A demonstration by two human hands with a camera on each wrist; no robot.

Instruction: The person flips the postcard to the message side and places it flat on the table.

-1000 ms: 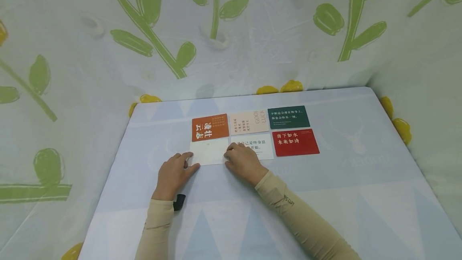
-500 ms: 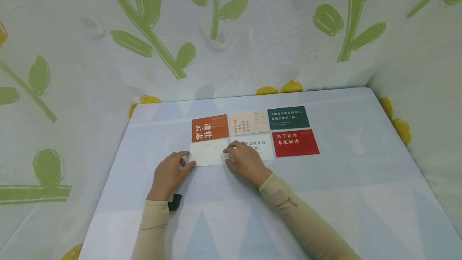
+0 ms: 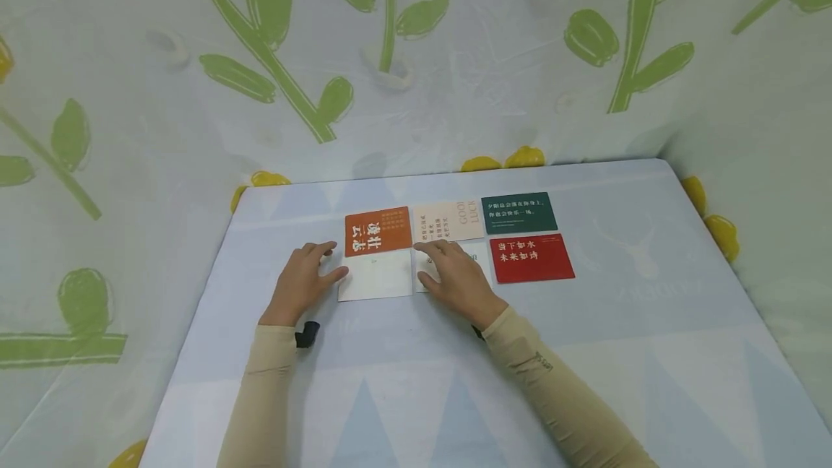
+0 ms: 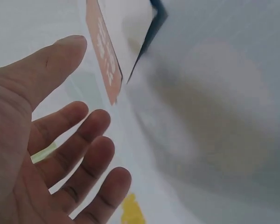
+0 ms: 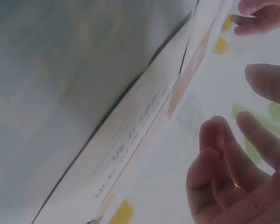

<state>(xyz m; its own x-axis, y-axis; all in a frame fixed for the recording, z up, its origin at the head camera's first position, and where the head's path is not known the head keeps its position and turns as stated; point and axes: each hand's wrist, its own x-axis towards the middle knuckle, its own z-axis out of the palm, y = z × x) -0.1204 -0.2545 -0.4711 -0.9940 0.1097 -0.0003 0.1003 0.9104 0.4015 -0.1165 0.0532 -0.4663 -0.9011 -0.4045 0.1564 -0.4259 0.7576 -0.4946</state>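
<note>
Six cards lie in two rows of three: orange [image 3: 378, 231], beige [image 3: 448, 221] and green [image 3: 519, 212] behind, blank white [image 3: 375, 276], white with text [image 3: 482, 266] and red [image 3: 531, 258] in front. My left hand [image 3: 300, 282], fingers relaxed and apart, is at the left of the blank card and holds nothing. Over the white text card, partly covering it, is my right hand [image 3: 460, 282], its fingers loosely bent and empty. The left wrist view shows my left hand [image 4: 60, 135] with thumb and fingers spread; in the right wrist view my right hand [image 5: 242, 172] grips nothing.
The cards lie on a pale blue and white patterned table [image 3: 416, 381]. A leaf-printed curtain [image 3: 455, 92] stands behind the table and along both its sides. Black bands show at both wrists.
Both hands have moved off the blank white card, the left back to its left and away from its edge, the right slightly to the right. The blank card sits slightly nearer the front.
</note>
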